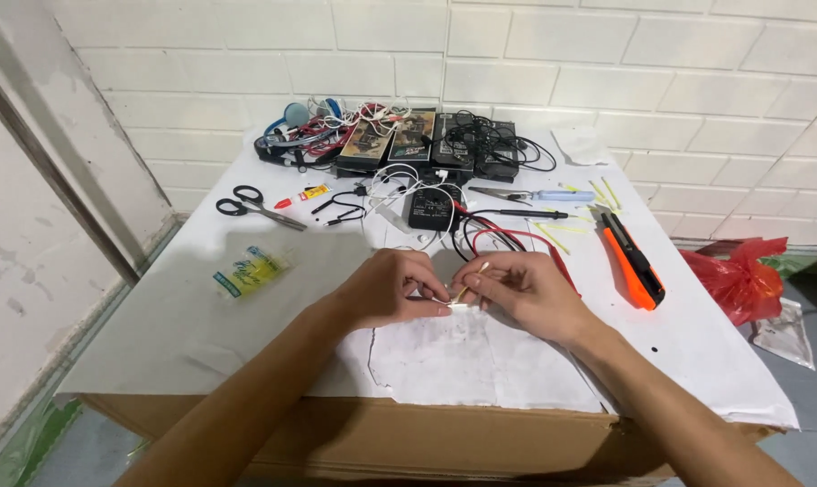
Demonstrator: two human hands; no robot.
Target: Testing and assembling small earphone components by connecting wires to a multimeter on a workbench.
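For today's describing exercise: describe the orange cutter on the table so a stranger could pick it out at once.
Start at the paper-covered cardboard table against the white brick wall. Look to its right side, beyond the person's right hand. The utility knife lies there at a slant, the only long bright orange and black tool, bigger than the thin yellow sticks nearby.

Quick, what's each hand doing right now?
Left hand: closed, fingertips pinching a small white piece.
Right hand: closed, pinching the same white piece and a thin pale stick.
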